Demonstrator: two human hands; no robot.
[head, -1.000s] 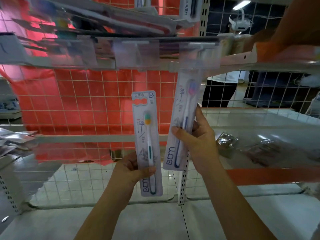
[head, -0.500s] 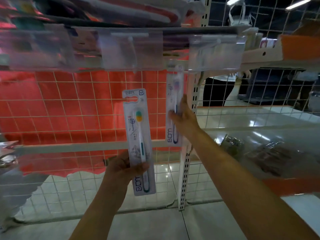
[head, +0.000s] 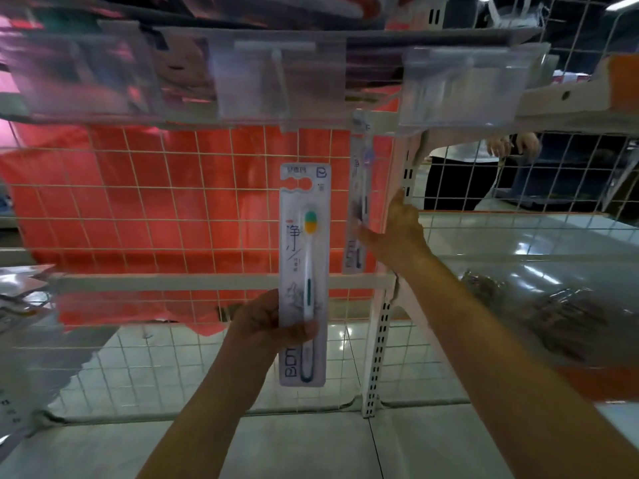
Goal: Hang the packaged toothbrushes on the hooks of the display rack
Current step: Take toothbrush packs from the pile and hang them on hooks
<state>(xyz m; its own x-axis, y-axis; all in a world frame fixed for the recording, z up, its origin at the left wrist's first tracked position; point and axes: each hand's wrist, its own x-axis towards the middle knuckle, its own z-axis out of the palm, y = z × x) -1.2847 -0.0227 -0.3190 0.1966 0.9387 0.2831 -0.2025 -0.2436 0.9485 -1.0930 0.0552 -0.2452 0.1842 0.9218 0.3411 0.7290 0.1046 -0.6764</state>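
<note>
The left hand (head: 268, 328) is gripping, thumb across the front, the lower part of a flat, glossy white-card pack holding a green-and-yellow-bristled toothbrush (head: 304, 271), upright before the white wire-grid rack (head: 166, 209). The right hand (head: 397, 229) is pinching a second, edge-on blister pack (head: 358, 202) hanging under the clear plastic label holders (head: 276, 81).

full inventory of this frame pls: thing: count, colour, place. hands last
green-headed toothbrush pack: 1, white card, green and yellow brush head; centre, held upright.
second toothbrush pack: 1, white, purplish head, blurred; right of centre, top up under the clear tags.
wire grid panel: 1, white over a red backing; behind both packs.
clear price-tag holders: several, transparent; along the top.
slotted upright: 1, white; lower right of centre.
bystanders: at least 1, dark clothing; behind the right-hand mesh.
left hand: grips the green-headed pack low down.
right hand: fingers on the second pack.
</note>
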